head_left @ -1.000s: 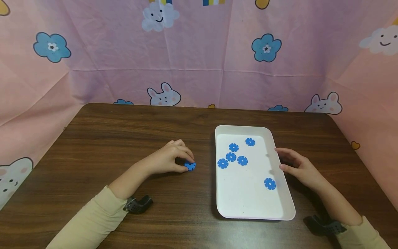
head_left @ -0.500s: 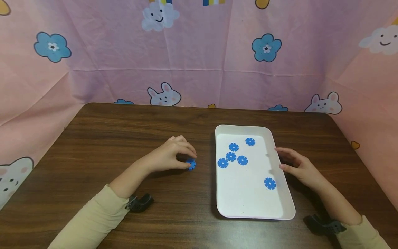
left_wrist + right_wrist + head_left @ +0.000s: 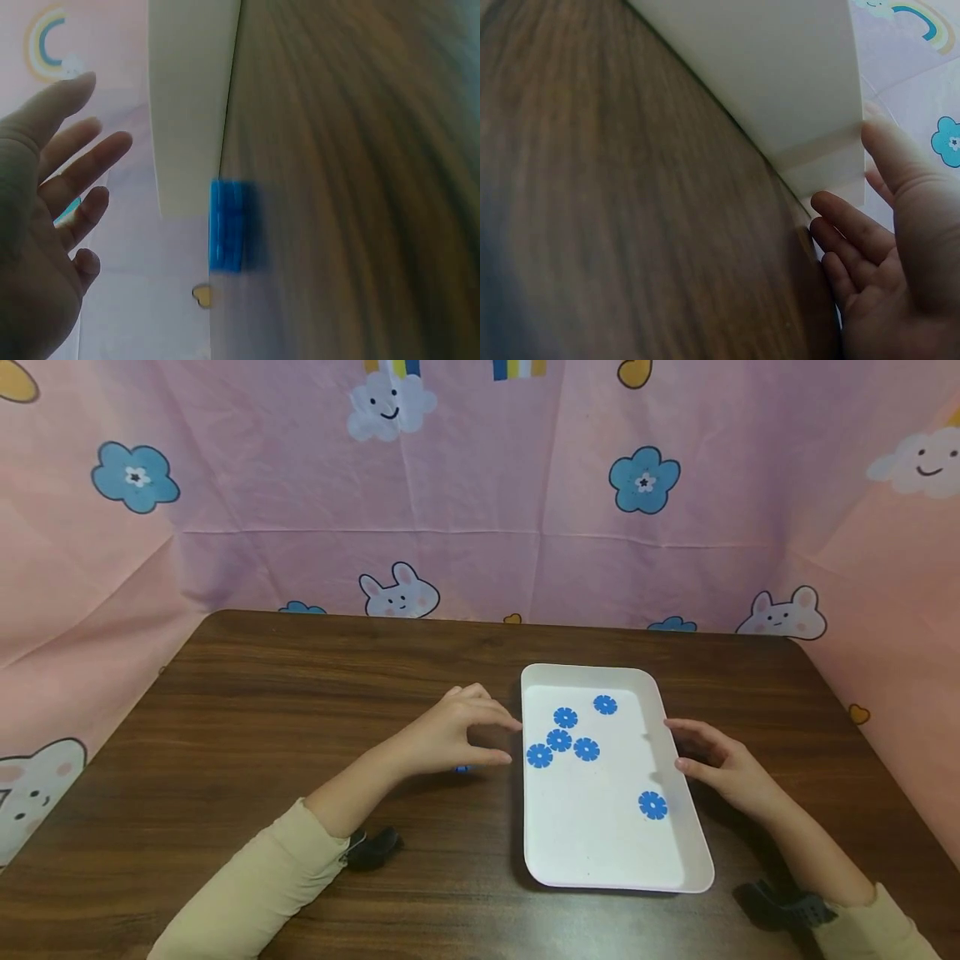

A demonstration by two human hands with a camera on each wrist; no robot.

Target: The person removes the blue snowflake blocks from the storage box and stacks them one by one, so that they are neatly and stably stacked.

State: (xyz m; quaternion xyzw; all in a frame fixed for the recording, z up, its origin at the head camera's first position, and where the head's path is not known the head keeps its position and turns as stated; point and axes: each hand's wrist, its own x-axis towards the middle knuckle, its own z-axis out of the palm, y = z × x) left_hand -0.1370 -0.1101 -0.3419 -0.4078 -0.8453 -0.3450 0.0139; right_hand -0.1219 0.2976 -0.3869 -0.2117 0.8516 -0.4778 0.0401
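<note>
My left hand [image 3: 457,737] hangs over the table just left of the white tray [image 3: 600,856], thumb and fingers spread with nothing between them. Below it a blue notched plastic disc piece [image 3: 462,768] peeks out, mostly hidden by the hand. The left wrist view shows this blue piece [image 3: 227,226] edge-on on the wood, apart from the fingers, in what looks like two layers. My right hand [image 3: 726,768] touches the tray's right rim with its thumb and fingertips. Inside the tray lie several flat blue notched discs, one [image 3: 652,805] apart near the right side.
The brown wooden table [image 3: 300,677] reaches back to a pink and lilac printed cloth [image 3: 480,485] that hangs behind and at the sides. Black wrist cameras sit on both wrists, the left one [image 3: 372,848] low over the table.
My left hand has let go of the blue disc piece, opened, and moved right toward the tray. The piece stays on the table. The right hand and the tray look still.
</note>
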